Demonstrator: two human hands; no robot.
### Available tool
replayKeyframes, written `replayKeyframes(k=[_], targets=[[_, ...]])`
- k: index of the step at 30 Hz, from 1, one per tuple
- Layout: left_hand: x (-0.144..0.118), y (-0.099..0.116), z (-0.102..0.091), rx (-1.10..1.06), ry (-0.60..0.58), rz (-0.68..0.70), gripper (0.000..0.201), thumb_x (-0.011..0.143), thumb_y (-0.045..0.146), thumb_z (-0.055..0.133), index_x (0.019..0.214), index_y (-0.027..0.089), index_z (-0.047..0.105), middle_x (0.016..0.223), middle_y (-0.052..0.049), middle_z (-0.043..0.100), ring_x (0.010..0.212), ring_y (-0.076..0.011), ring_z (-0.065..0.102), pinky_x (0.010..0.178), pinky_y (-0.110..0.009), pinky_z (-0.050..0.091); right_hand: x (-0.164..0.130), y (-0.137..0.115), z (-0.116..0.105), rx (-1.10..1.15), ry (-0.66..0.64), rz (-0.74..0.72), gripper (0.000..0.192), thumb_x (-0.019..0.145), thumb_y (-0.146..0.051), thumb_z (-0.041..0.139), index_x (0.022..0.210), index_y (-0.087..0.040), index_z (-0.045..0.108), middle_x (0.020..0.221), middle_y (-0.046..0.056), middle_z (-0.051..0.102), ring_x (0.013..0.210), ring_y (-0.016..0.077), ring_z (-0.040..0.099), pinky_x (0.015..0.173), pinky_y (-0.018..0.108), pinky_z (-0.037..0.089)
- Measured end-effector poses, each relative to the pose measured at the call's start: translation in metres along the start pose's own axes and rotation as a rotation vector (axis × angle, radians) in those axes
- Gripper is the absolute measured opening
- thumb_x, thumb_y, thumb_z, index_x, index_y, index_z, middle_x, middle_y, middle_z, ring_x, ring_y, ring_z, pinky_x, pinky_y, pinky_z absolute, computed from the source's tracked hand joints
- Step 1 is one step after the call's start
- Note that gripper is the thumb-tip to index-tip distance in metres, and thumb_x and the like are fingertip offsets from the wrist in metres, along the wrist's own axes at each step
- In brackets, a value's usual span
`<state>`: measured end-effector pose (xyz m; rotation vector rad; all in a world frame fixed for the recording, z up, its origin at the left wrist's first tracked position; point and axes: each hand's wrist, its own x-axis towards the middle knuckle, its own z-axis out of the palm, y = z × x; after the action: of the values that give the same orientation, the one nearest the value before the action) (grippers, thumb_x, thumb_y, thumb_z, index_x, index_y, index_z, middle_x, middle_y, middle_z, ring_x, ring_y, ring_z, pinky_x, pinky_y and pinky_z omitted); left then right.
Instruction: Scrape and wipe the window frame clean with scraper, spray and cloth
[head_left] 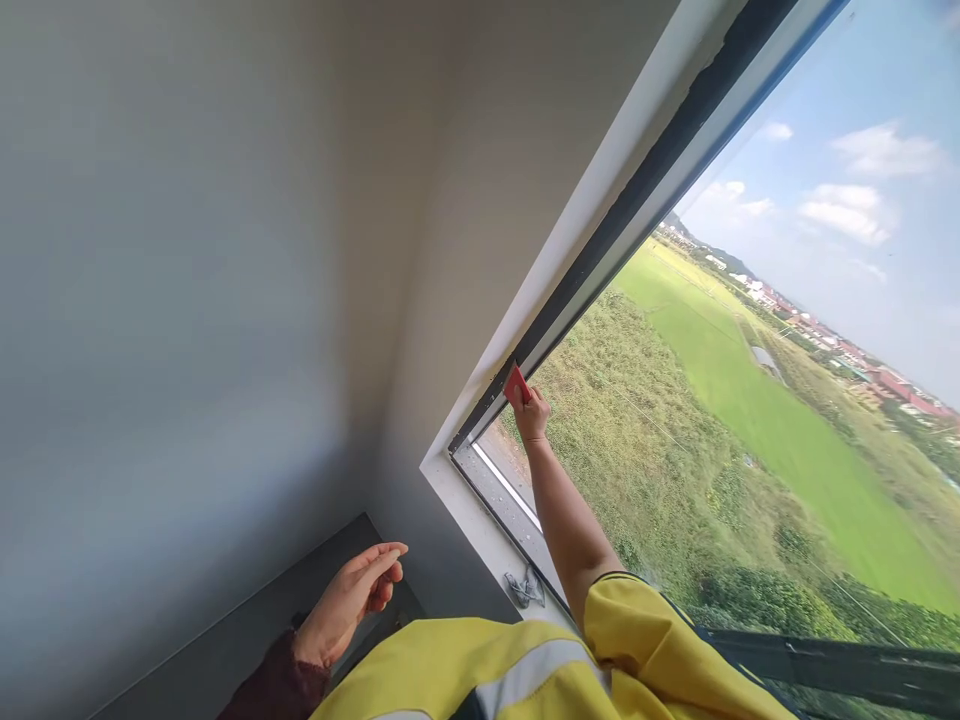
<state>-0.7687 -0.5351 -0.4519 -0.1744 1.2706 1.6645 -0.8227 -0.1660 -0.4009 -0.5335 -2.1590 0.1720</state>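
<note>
My right hand (531,412) is closed around a small flat red scraper (516,384). Its edge rests against the dark strip (585,262) running along the window frame, near the frame's lower corner. My left hand (352,603), with a maroon cuff, is held in the air at the lower left, apart from the window. Its thumb lies against the index finger and the other fingers are curled; nothing shows between them. The white window frame (637,232) slants across the view beside the strip.
A crumpled grey scrap (526,588) lies on the pale sill (474,522), with small bits of debris along the frame. Plain grey walls (225,250) meet in a corner at left. A dark bar (832,663) crosses the lower right of the glass, and fields lie outside.
</note>
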Motion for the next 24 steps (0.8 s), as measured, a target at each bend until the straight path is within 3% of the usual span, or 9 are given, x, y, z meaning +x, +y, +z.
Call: replayKeyframes(k=[13, 24], targets=[[0.000, 0.002, 0.005, 0.025, 0.001, 0.019, 0.058, 0.059, 0.057, 0.074, 0.095, 0.012, 0.064, 0.073, -0.002, 0.055, 0.058, -0.0101, 0.044, 0.051, -0.021, 0.036, 0.001, -0.006, 0.008, 0.007, 0.006, 0.029, 0.037, 0.091, -0.035, 0.040, 0.087, -0.016, 0.071, 0.074, 0.004, 0.060, 0.061, 0.0079, 0.053, 0.056, 0.017, 0.039], [-0.003, 0.009, 0.010, 0.045, 0.030, 0.025, 0.057, 0.063, 0.057, 0.072, 0.098, 0.013, 0.063, 0.074, -0.002, 0.056, 0.058, -0.0099, 0.043, 0.052, -0.021, 0.035, -0.017, 0.004, 0.017, 0.047, 0.014, 0.051, 0.041, 0.093, -0.039, 0.037, 0.087, -0.015, 0.070, 0.075, 0.006, 0.061, 0.061, 0.0094, 0.053, 0.055, 0.020, 0.039]])
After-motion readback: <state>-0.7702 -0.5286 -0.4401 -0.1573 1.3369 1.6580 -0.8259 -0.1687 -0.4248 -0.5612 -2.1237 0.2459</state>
